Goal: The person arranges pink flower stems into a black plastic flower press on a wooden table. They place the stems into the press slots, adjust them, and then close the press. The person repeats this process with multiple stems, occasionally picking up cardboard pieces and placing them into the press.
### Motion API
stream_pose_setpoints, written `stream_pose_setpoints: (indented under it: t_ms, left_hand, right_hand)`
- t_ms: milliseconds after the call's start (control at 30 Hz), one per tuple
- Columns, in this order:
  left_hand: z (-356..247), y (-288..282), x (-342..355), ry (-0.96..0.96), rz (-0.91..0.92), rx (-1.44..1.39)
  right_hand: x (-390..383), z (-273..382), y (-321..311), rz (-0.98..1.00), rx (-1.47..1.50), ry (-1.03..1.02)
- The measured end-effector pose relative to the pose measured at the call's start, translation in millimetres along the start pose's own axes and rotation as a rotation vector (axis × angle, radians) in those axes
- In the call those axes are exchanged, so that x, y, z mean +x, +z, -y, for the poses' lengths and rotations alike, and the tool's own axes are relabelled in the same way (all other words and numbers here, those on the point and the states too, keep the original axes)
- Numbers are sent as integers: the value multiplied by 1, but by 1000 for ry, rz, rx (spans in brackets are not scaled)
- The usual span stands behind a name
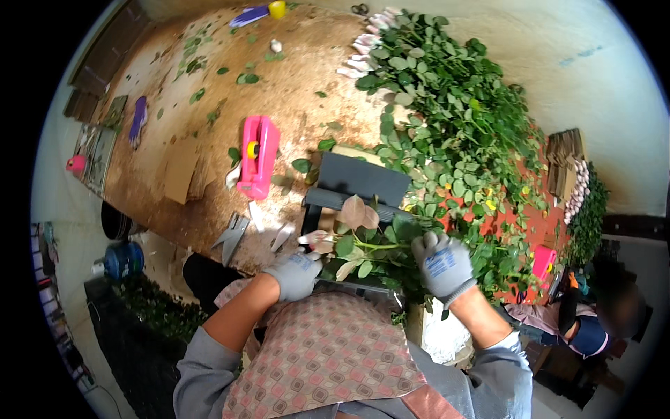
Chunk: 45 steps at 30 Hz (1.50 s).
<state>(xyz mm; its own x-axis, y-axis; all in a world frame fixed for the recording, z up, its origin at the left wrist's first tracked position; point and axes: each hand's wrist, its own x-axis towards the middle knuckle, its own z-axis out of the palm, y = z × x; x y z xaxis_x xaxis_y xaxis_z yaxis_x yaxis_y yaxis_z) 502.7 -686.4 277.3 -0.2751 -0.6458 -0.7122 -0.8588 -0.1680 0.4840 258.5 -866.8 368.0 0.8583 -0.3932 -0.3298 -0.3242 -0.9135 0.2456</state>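
My gloved left hand [296, 274] is curled just below a pale pink rose head [317, 239]; what its fingers hold, if anything, is hidden. My gloved right hand [440, 269] grips a leafy rose stem [384, 246] stretched leftward between my hands over a black bench device [363, 178]. Left of the device, a pink tape dispenser [264, 171], grey scissors [227, 243] and white slips [255, 216] lie on the worn wooden table [185, 105].
A large pile of leafy roses [460, 105] covers the back right. Cardboard pieces [181, 174] and purple gloves [137, 119] lie left. A water jug [124, 260] stands below the table's left edge. A co-worker [579, 321] is at the right, near another pink dispenser [543, 262].
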Motion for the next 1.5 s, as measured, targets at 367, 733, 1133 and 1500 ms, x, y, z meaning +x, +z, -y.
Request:
stream_pose_setpoints:
  t_ms: [367,733,1133,1500]
  left_hand:
    - [10,21,3,105,-241,18]
    - [5,10,-2,71,-204,-34]
    - [50,-36,27,13,-593,-45]
    - [76,-32,34,-284,-278,340]
  right_hand:
    - [22,42,49,144,30,81]
    - [121,101,102,-11,355,-270]
    - [125,84,83,94,614,-293]
    - [127,92,83,51,655,-269]
